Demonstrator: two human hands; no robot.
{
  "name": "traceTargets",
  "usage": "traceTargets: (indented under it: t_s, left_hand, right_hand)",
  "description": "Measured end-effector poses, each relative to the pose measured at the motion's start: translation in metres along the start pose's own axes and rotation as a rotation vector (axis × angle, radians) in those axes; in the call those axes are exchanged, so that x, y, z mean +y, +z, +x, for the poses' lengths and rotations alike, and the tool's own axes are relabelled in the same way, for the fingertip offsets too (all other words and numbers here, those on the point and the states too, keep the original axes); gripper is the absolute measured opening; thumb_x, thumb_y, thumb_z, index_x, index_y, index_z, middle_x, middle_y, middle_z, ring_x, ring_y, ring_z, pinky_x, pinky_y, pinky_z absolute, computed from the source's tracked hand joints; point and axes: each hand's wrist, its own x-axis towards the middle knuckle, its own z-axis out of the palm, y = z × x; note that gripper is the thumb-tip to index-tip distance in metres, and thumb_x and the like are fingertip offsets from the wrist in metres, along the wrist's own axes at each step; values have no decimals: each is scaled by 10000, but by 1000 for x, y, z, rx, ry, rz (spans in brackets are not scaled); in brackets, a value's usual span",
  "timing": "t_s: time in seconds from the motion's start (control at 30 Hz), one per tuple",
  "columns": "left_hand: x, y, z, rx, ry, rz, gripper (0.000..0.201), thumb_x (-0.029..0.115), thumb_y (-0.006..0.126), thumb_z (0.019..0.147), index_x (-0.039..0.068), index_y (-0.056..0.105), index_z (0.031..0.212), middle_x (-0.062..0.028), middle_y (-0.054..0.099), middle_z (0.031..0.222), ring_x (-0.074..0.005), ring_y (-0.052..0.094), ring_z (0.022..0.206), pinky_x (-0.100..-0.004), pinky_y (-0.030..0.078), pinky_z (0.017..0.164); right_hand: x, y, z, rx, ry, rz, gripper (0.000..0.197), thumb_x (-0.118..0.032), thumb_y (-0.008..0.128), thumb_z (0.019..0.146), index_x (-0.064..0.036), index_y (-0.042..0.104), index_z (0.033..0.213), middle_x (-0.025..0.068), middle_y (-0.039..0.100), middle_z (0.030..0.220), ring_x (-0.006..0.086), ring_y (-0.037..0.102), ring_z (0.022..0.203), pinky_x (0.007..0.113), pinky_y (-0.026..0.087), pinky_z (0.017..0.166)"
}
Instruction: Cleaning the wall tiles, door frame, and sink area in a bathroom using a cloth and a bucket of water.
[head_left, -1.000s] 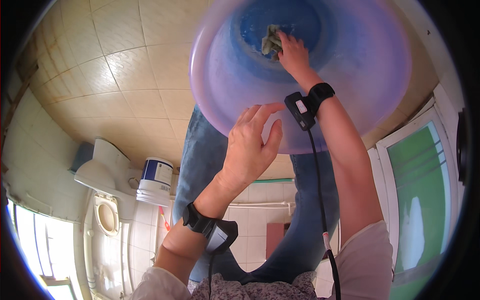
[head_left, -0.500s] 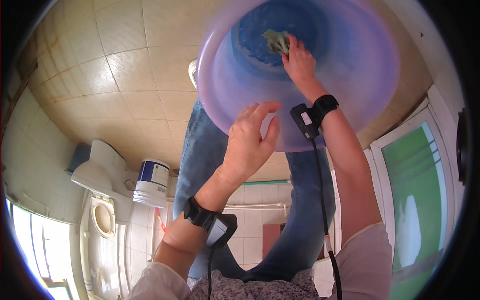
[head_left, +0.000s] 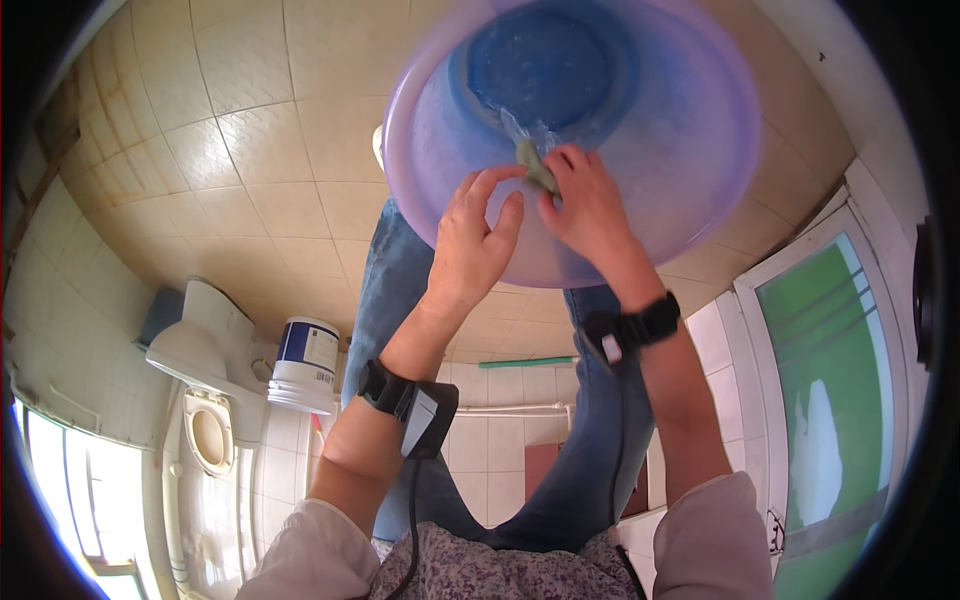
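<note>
A large basin (head_left: 420,150), pale purple at the rim and deep blue at its bottom, is in front of me between my knees. My right hand (head_left: 590,208) is closed on a wet greenish-grey cloth (head_left: 538,168) over the basin's near side. Water streams off the cloth toward the blue bottom. My left hand (head_left: 470,240) is at the near left rim, thumb and fingers apart, its index fingertip right by the cloth; whether it touches the cloth I cannot tell. Each wrist wears a black strap with a small box.
Beige tiles (head_left: 250,140) surround the basin. At the left are a toilet (head_left: 207,435) with its lid up and a white-and-blue bucket (head_left: 305,360). A white-framed door with a green panel (head_left: 830,380) stands at the right. Cables hang from the wrist boxes.
My right hand has drawn the cloth from the basin's bottom toward me, up to my left hand. My left hand has shifted slightly left. The basin appears a little farther left.
</note>
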Motion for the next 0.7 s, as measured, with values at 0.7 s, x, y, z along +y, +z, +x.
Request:
traceTargets:
  t_s: [0.7]
  left_hand:
    - [32, 18, 13, -350, -823, -1252, 404, 321, 372, 882, -11, 486, 1083, -105, 538, 1010, -192, 523, 931, -335, 416, 840]
  right_hand:
    - [-46, -30, -33, 592, 10, 593, 331, 9, 655, 603, -50, 531, 904, 92, 528, 950, 261, 509, 887, 330, 445, 719]
